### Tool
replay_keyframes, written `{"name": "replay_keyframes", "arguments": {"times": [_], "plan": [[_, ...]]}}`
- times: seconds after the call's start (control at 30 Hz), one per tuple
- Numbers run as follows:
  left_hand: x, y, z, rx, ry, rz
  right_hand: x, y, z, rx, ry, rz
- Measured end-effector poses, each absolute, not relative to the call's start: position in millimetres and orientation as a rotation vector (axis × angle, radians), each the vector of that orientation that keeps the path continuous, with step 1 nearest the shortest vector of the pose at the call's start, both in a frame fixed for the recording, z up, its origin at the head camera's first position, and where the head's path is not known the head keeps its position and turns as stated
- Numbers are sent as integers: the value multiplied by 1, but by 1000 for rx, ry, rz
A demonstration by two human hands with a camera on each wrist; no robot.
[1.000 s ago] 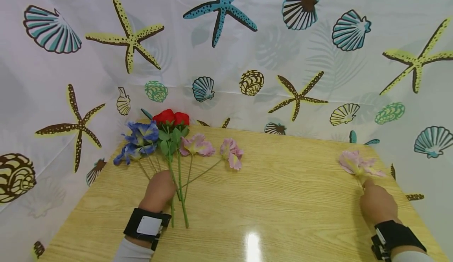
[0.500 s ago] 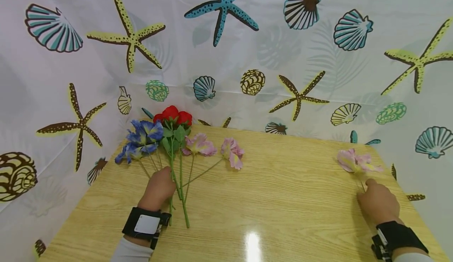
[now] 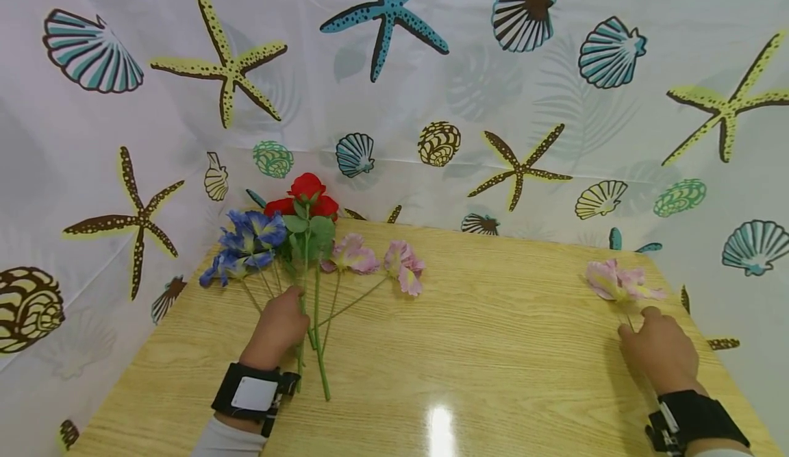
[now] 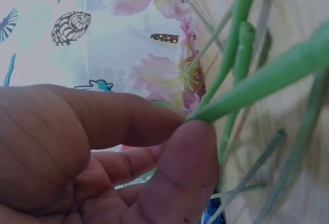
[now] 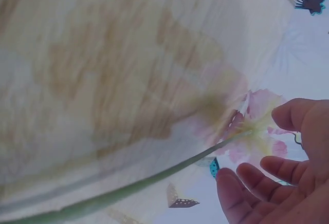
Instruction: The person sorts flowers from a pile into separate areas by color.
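Observation:
My left hand [image 3: 280, 323] pinches the green stem of a red artificial rose [image 3: 306, 185] at the left of the table. In the left wrist view, thumb and forefinger meet on that stem [image 4: 257, 82]. The rose's head stands higher in the head view than the other red roses [image 3: 279, 207] beside it. On the right, my right hand [image 3: 662, 351] is beside a pink artificial iris [image 3: 619, 281], its fingers spread apart. The right wrist view shows the iris's thin stem [image 5: 149, 181] lying outside the fingers, with nothing between them.
Blue irises [image 3: 246, 238] lie left of the roses, and two pink irises [image 3: 350, 254] lie to their right, stems crossing. The wooden table [image 3: 493, 334] meets a white curtain [image 3: 394, 107] printed with starfish and shells at the back and sides.
The rose in my left hand has risen above the other roses. My right hand's fingers have opened off the pink iris's stem and drawn slightly back, leaving the flower on the table.

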State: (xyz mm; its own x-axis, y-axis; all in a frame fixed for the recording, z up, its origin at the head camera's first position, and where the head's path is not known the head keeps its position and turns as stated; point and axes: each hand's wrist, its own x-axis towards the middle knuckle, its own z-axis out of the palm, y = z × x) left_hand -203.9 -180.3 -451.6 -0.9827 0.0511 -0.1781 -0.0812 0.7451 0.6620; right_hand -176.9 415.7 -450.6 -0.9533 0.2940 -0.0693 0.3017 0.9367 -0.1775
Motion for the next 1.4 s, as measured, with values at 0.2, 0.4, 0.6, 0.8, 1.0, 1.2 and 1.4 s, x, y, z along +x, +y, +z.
{"name": "replay_keyframes", "arguments": {"times": [0.2,0.4,0.6,0.8,1.0,1.2,1.4], "plan": [[-202,-173,-445,28,2807,1068,-175,405,-451,431,3174,-346],[-199,-163,-441,62,2801,1150,-175,397,-447,349,3211,-335],[-196,-150,-437,121,2753,1232,-176,388,-449,330,3201,-300],[-193,-130,-437,175,2645,1334,-177,366,-455,206,3265,-337],[-188,-113,-443,279,2512,1407,-178,329,-451,48,3338,-434],[-181,-95,-446,457,2394,1494,-173,293,-443,-34,3306,-673],[-172,-79,-447,537,2280,1565,-169,264,-438,-32,3169,-875]]}}
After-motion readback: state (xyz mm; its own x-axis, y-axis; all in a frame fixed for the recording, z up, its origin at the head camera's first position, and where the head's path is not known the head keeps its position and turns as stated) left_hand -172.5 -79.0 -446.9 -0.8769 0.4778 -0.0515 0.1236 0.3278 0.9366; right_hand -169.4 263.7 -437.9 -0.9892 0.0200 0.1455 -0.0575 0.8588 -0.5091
